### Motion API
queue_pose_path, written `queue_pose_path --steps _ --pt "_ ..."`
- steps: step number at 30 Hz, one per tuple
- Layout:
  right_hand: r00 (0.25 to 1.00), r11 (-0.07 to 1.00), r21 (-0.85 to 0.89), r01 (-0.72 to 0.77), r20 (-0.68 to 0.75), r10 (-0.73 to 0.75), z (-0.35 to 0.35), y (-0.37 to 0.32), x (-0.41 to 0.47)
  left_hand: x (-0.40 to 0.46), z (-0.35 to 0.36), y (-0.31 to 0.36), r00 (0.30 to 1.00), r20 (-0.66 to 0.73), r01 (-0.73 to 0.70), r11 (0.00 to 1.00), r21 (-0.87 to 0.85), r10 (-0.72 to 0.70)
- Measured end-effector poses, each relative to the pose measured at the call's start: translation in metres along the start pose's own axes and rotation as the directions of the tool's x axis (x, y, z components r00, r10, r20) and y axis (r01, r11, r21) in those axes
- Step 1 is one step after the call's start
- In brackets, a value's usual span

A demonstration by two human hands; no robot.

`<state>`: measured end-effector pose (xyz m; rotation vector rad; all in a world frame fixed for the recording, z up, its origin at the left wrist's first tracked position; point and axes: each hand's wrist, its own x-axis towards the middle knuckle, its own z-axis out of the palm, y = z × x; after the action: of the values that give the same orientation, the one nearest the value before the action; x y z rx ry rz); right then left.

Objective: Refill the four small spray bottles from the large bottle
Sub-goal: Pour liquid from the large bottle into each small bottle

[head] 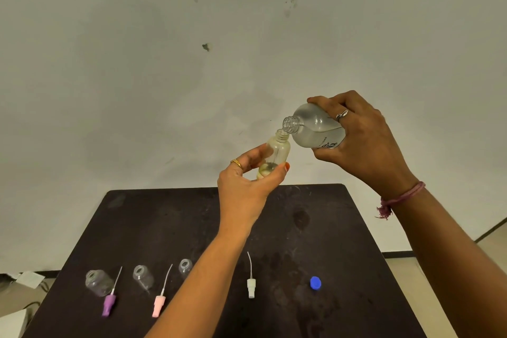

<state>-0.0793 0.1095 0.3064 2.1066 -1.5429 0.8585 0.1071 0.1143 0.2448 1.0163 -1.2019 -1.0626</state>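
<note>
desk: dark, scuffed top; we see it run from the near edge of view back to the wall.
purple sprayer: lies on the desk near left, dip tube pointing away from us.
pink sprayer: lies right of the purple one, same orientation.
white sprayer: lies right of our left forearm, tube pointing away.
blue cap: sits on the desk right of the white sprayer, well apart from it.
empty bottles: three clear small ones stand open on the desk, left, middle, and right, the last partly hidden behind the left forearm.
left hand: raised above the far desk edge, thumb and fingers wrapped round the fourth small spray bottle, holding it near upright, slightly tilted. We see a little yellowish liquid in its bottom.
right hand: grips the large bottle round its base, tipped neck-down to the left.
contact: large bottle's open mouth sits right at the small bottle's mouth; we can't tell if liquid is flowing.
large bottle contents: clear liquid, partly full.
wall: pale, a few dark marks.
</note>
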Motion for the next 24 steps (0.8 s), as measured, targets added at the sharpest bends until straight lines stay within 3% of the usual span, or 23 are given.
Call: queue_pose_path --steps 24 --pt "1.000 1.000 0.001 -0.010 -0.003 0.010 -0.0034 -0.0016 -0.0034 -0.0039 0.0021 0.0017 1.000 -0.006 -0.001 1.000 -0.030 0.001"
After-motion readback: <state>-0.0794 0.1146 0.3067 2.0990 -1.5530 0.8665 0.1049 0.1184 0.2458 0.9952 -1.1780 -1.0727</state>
